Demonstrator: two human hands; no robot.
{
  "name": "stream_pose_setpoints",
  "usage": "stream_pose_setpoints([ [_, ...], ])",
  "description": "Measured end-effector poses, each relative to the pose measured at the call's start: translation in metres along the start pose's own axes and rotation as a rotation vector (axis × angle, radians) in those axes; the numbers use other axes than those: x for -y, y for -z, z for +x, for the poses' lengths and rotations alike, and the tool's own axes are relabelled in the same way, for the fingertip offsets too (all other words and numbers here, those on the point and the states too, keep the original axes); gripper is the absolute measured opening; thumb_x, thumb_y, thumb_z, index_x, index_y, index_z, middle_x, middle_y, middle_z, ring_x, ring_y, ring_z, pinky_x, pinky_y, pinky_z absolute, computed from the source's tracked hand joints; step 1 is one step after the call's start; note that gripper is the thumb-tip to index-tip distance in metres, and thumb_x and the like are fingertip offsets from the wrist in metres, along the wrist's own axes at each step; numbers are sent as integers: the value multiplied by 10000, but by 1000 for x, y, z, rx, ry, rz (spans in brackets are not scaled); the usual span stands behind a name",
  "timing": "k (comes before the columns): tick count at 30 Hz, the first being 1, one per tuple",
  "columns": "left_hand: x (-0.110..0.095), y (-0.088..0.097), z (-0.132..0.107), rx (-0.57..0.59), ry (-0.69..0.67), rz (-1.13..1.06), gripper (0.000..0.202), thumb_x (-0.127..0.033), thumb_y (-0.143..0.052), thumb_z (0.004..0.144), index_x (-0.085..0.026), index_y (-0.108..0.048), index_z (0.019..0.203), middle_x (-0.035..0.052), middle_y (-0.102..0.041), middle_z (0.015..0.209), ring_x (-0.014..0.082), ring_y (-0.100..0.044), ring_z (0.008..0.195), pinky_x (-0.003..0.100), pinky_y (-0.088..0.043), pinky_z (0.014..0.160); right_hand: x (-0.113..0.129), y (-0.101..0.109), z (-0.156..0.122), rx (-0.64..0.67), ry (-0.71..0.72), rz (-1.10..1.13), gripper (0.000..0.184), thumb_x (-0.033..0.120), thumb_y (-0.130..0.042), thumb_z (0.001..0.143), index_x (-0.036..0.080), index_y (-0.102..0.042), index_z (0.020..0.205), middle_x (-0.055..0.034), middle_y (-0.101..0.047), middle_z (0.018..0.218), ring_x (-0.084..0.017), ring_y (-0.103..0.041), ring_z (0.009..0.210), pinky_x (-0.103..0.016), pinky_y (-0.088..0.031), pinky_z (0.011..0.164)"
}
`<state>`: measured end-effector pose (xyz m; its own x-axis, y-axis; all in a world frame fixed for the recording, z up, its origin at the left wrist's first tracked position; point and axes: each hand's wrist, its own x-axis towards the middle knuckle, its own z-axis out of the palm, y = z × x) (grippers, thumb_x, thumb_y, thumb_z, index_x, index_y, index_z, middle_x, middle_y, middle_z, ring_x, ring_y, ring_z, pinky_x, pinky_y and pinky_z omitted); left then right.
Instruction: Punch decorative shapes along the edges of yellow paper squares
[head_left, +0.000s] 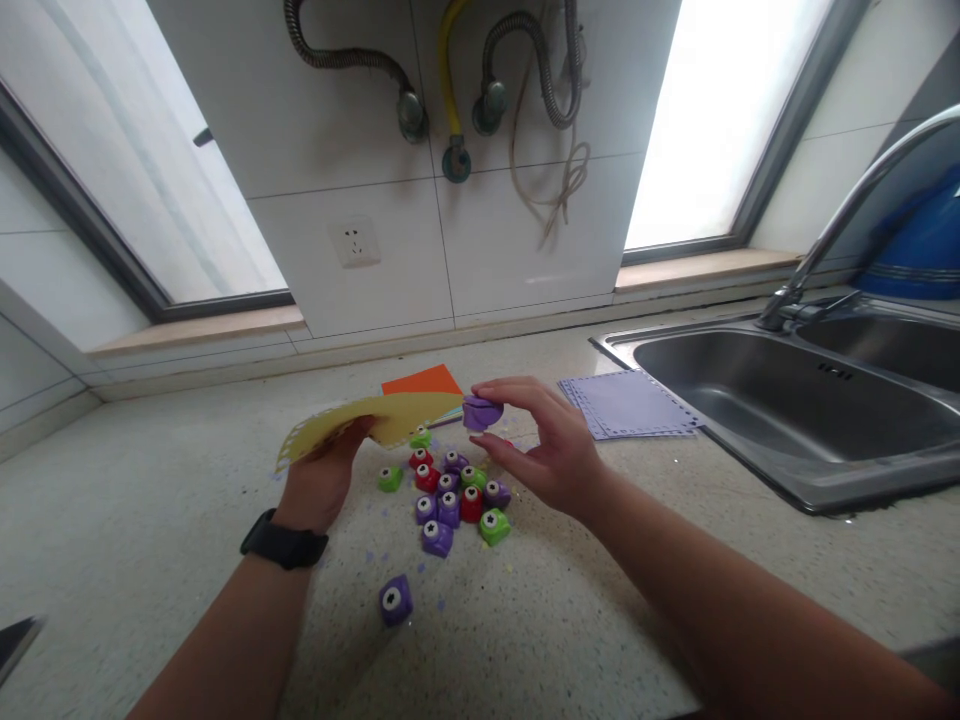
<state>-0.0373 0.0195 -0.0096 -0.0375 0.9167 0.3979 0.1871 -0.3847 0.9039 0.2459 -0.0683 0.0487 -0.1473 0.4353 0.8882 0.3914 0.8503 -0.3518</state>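
Note:
My left hand [324,478] grips a yellow paper sheet [360,420] with punched holes along its edge, lifted above the counter. My right hand [541,445] pinches a purple paper punch [481,411] between thumb and fingers, right at the sheet's right edge. Below the hands lies a cluster of several small punches [456,495] in purple, red and green. One more purple punch [395,600] lies apart, nearer to me. A black watch [283,545] is on my left wrist.
An orange sheet [421,381] and a lilac punched sheet [628,404] lie on the speckled counter [150,520]. A steel sink [795,400] with a tap [840,225] is at the right. Hoses hang on the tiled wall behind, beside a socket [353,241].

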Motion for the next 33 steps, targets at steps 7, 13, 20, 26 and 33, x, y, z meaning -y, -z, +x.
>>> stream_pose_setpoints([
  [7,-16,-5,-5,-38,12,-39,226,-426,-788,796,-259,-767,947,19,-784,993,249,-699,980,374,-552,946,0,0,0,-2,9,-5,433,188,-761,866,274,-621,1267,-86,-724,1159,-246,-681,1090,-473,-569,949],
  [13,-27,-7,-7,-29,7,27,251,-439,-769,808,-229,-772,944,48,-786,959,270,-715,941,401,-574,911,-1,0,0,5,9,-14,441,190,-759,863,285,-622,1271,-81,-726,1170,-253,-683,1094,-479,-573,950],
  [20,-22,-8,-6,-18,12,-54,240,-441,-794,793,-250,-781,938,42,-786,998,242,-699,963,361,-559,938,-1,-1,1,13,17,-26,433,190,-755,869,286,-620,1268,-82,-725,1151,-252,-683,1086,-477,-574,939],
  [26,-15,-6,-5,-8,-23,-89,229,-431,-793,803,-253,-789,948,38,-782,999,234,-696,954,354,-558,925,-1,-1,1,21,13,-36,429,193,-765,865,277,-622,1261,-84,-725,1143,-243,-680,1078,-467,-568,936],
  [33,-22,-6,-6,18,-60,-24,204,-437,-770,831,-266,-800,940,38,-786,988,239,-702,944,351,-570,898,0,-1,1,23,34,-29,422,184,-763,863,261,-626,1254,-87,-726,1121,-237,-684,1053,-450,-572,917],
])
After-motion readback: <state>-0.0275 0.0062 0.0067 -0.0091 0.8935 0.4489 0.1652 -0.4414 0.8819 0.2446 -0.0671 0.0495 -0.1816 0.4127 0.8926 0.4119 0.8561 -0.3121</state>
